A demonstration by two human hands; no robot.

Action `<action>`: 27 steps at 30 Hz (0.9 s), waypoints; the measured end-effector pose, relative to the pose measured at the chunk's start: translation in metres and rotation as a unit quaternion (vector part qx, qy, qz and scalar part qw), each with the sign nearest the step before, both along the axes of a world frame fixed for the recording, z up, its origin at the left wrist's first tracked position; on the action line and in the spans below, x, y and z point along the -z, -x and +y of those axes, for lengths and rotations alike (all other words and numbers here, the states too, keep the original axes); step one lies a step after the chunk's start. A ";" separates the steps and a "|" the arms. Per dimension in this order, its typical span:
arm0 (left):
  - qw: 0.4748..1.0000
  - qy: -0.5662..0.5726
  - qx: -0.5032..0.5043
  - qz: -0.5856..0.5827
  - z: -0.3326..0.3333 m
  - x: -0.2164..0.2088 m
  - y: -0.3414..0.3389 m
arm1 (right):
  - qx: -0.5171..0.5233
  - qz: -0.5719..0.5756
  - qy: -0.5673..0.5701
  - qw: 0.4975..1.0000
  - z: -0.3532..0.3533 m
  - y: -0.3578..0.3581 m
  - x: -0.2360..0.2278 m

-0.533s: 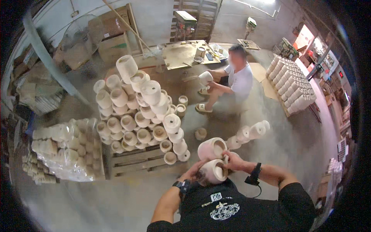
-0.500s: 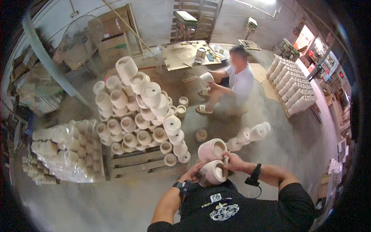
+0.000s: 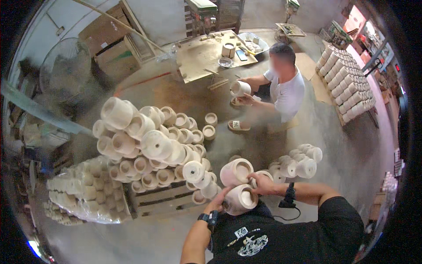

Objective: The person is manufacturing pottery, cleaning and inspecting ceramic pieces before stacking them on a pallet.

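Observation:
Close to my body is a pale cylindrical pot (image 3: 240, 200), tilted so its round opening faces right. My left hand (image 3: 217, 203) is closed against its left side; part of the fingers is hidden behind it. At its upper right rim, my right hand (image 3: 262, 183) is closed, with fingertips curled by the opening. A second pale pot (image 3: 229, 174) sits just beyond, against the held one, near my right fingertips. Another pot's rim shows partly behind my right hand. Both wrists wear dark bands, and a cable hangs from the right one.
A tall stack of pale pots (image 3: 157, 145) lies on a wooden pallet (image 3: 165, 199) at left, beside a plastic-wrapped stack (image 3: 88, 193). More pots (image 3: 303, 163) stand right. Ahead, a seated person (image 3: 285, 90) holds a pot (image 3: 240, 89) near a low table (image 3: 193, 57).
The view has shifted, and the stacked pots now appear larger and further left. Both my hands stay on the same pot. The seated person still holds a pot.

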State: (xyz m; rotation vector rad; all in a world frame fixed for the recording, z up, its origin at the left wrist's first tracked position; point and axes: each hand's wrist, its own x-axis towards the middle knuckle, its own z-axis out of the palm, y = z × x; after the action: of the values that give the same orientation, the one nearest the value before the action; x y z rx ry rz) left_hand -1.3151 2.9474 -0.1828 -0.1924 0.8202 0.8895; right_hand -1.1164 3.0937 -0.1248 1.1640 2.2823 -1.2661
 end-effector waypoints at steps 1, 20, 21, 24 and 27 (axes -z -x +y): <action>1.000 0.024 0.001 0.017 0.012 0.001 0.002 | -0.011 -0.020 -0.014 1.000 0.012 0.004 0.001; 0.996 0.047 -0.074 0.006 0.085 0.083 -0.005 | -0.041 -0.086 0.031 0.995 0.113 0.038 0.030; 0.996 0.027 -0.084 -0.023 0.088 0.085 -0.005 | -0.036 -0.099 0.027 0.994 0.116 0.038 0.033; 0.995 -0.008 -0.098 -0.004 0.097 0.091 -0.004 | -0.039 -0.084 0.009 0.996 0.121 0.039 0.043; 0.996 0.012 -0.091 -0.003 0.104 0.107 0.001 | -0.053 -0.070 -0.022 0.996 0.127 0.043 0.057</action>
State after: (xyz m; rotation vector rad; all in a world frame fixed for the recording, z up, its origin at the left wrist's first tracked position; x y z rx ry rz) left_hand -1.3158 3.0510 -0.2895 -0.2947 0.8174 1.0490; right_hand -1.1596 3.2203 -0.1815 1.0931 2.2482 -1.0667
